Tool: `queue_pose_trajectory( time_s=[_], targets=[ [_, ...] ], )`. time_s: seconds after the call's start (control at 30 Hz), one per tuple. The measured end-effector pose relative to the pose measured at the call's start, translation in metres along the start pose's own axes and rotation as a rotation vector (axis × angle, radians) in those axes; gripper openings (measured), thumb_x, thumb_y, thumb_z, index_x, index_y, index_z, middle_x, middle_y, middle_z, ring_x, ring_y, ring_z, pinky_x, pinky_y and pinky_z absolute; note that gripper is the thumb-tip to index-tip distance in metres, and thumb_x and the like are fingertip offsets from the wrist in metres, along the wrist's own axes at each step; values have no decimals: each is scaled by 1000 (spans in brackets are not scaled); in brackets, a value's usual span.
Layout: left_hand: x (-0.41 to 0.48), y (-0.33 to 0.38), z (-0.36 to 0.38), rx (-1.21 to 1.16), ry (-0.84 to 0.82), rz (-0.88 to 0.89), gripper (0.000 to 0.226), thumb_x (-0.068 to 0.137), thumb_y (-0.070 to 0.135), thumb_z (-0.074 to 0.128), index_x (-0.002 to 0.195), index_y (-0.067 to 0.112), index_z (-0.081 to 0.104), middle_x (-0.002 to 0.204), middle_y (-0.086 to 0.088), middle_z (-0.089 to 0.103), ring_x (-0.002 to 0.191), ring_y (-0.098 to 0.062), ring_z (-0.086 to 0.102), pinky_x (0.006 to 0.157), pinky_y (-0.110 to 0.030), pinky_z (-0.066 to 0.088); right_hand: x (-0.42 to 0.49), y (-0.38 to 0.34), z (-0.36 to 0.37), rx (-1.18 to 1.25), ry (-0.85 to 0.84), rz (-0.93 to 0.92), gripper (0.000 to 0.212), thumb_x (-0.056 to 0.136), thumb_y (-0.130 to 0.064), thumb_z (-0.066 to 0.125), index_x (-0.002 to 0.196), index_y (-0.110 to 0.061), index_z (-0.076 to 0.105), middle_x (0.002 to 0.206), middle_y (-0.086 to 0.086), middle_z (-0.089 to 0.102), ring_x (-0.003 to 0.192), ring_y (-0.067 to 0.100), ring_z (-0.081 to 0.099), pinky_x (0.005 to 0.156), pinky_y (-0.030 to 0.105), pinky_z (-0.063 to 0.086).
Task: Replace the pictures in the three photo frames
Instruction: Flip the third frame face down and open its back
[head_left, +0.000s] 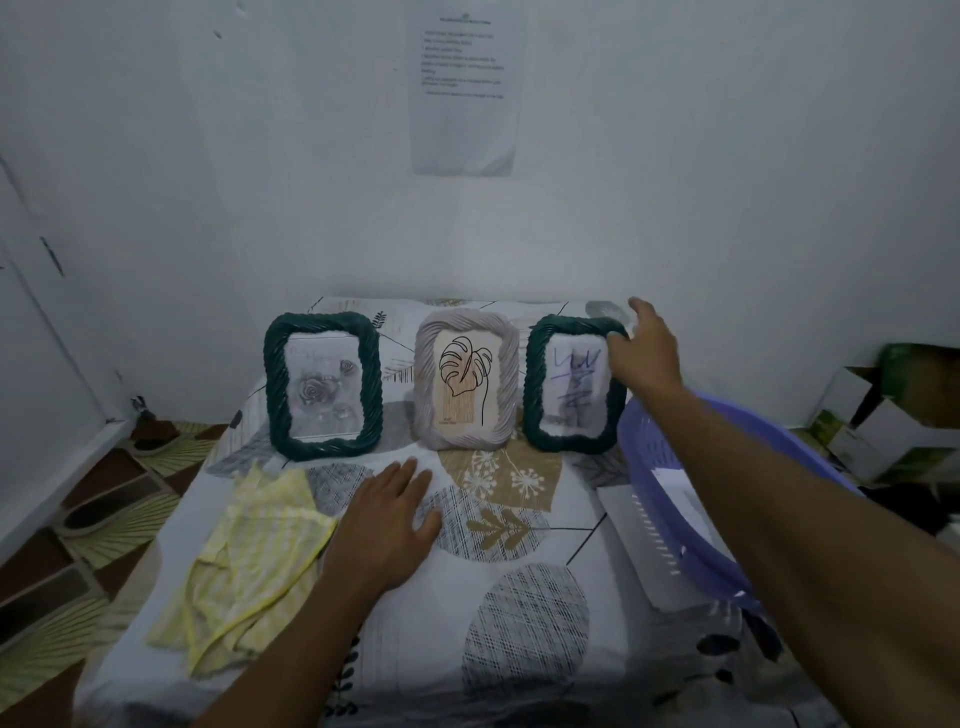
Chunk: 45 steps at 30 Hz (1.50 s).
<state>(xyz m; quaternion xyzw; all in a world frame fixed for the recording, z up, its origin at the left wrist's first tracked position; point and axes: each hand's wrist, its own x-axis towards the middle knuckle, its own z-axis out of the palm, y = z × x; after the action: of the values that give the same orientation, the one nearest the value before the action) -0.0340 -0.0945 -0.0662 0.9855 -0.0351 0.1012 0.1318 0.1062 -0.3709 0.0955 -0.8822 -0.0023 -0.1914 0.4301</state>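
Three photo frames stand upright in a row at the back of a table covered by a patterned cloth (519, 597). The left green frame (323, 385) shows a grey rose picture. The middle pale frame (466, 378) holds a leaf line drawing. The right green frame (573, 383) holds a sheet with blue scribbles. My right hand (644, 353) grips the top right corner of the right green frame, thumb on its front edge. My left hand (390, 514) rests flat on the cloth in front of the frames, fingers straight.
A yellow checked cloth (249, 561) lies crumpled at the left. A purple plastic basket (691, 499) with white paper inside stands at the right, partly over a white sheet (623, 519). Cardboard boxes (893, 415) sit on the floor at far right. A white wall with a printed notice (465, 88) stands behind.
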Motion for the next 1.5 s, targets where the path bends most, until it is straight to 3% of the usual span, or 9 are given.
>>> queue_pose_trajectory(
  time_s=[0.1, 0.3, 0.47, 0.73, 0.87, 1.0, 1.2, 1.3, 1.5],
  targets=[
    [0, -1, 1, -4, 6, 1, 79, 84, 62, 13, 148, 20, 34, 157, -5, 26, 144, -21, 23, 118, -38, 17, 17, 10, -1, -2, -120, 177, 56, 95, -12, 47, 149, -12, 29, 145, 16, 44, 129, 33, 45, 101, 34, 37],
    [2, -2, 1, -3, 30, 9, 75, 86, 60, 21, 142, 16, 44, 152, -9, 37, 140, -25, 33, 115, -43, 26, 23, 23, 8, 34, -71, 226, 36, 90, -4, 54, 125, -11, 58, 124, 16, 61, 112, 35, 58, 98, 42, 47],
    [0, 0, -4, -60, 54, 18, 75, 85, 61, 24, 142, 17, 44, 150, -5, 39, 138, -20, 34, 115, -40, 24, 20, 11, -2, 237, -31, 154, 25, 94, -8, 55, 117, -17, 58, 111, 10, 62, 99, 28, 62, 89, 46, 54],
    [-1, 14, -37, -474, 9, -92, 54, 96, 49, 44, 142, 21, 41, 143, 2, 45, 122, -7, 42, 103, -31, 34, -4, -48, -51, 461, 146, -58, 26, 95, -11, 55, 120, -18, 58, 112, 6, 65, 92, 20, 62, 78, 35, 56],
    [11, 42, -77, -754, 108, -100, 49, 98, 40, 44, 142, 18, 42, 140, -2, 49, 119, -12, 48, 99, -31, 39, -40, -52, -46, 604, 0, 36, 24, 95, -4, 54, 117, -12, 59, 99, 5, 66, 84, 18, 62, 68, 26, 53],
    [1, 72, -109, -921, 141, -56, 35, 102, 31, 39, 129, 15, 53, 121, 3, 57, 105, -9, 55, 77, -6, 43, -81, -44, -24, 696, -155, 205, 29, 94, 2, 53, 121, -5, 59, 96, 12, 66, 85, 26, 62, 70, 37, 53],
    [-23, 79, -109, -1127, 167, -108, 19, 101, 26, 44, 99, 21, 62, 93, 4, 67, 80, -1, 63, 70, -19, 48, -126, -38, -9, 650, -180, 324, 28, 94, -6, 57, 121, -10, 56, 109, 12, 64, 94, 26, 62, 81, 40, 55],
    [-37, 86, -110, -1024, 275, -106, 23, 101, 24, 43, 81, 22, 53, 73, 6, 56, 63, 3, 52, 59, -14, 39, -150, -46, -7, 397, -39, 162, 17, 93, -16, 60, 109, -16, 59, 105, 3, 61, 92, 21, 59, 73, 32, 50],
    [-55, 95, -96, -689, 368, 120, 16, 100, 34, 42, 86, 27, 43, 65, 8, 50, 57, -2, 48, 50, -21, 33, -179, -75, 11, 502, -244, 150, 30, 83, -46, 67, 86, -16, 66, 84, 5, 71, 77, 19, 68, 66, 34, 57]
  ],
)
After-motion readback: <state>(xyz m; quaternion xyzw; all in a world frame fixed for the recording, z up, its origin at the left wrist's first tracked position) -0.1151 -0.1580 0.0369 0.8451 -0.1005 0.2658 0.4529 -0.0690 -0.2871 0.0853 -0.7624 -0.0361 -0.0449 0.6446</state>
